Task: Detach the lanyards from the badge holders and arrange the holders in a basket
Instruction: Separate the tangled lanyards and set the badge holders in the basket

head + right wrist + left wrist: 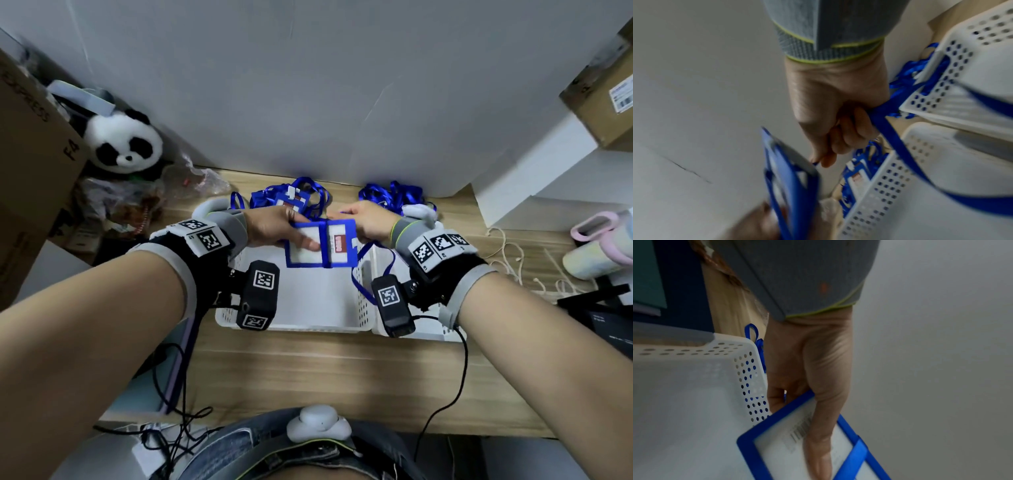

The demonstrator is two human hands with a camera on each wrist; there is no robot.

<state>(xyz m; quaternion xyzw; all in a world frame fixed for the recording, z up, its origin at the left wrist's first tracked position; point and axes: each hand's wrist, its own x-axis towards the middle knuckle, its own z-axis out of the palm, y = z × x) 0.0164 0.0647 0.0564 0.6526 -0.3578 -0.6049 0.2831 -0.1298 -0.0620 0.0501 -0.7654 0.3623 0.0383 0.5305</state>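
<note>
A blue-framed plastic badge holder with a white card inside [320, 244] is held up in the air over a white plastic basket full of little holes [301, 308]. The badge holder is gripped by the left hand [274, 228], with the thumb laid flat across the card and the other fingers curled behind the frame. A long blue ribbon lanyard [368, 274] is pinched by the right hand [364, 219] at the far side of the badge holder, with the fingers curled tight around the strap. The lanyard is seen hanging down in a loop over the basket's right wall. A second white plastic basket with holes [435, 334] is set just beside the first one, on its right, on the light wooden table [325, 373]. More blue badge holders with lanyards are piled [291, 197] on the table behind the baskets. A heap of loose blue lanyards [394, 195] is left near that pile, to its right. A black and white plush panda [125, 142] is sat at the far left.
</note>
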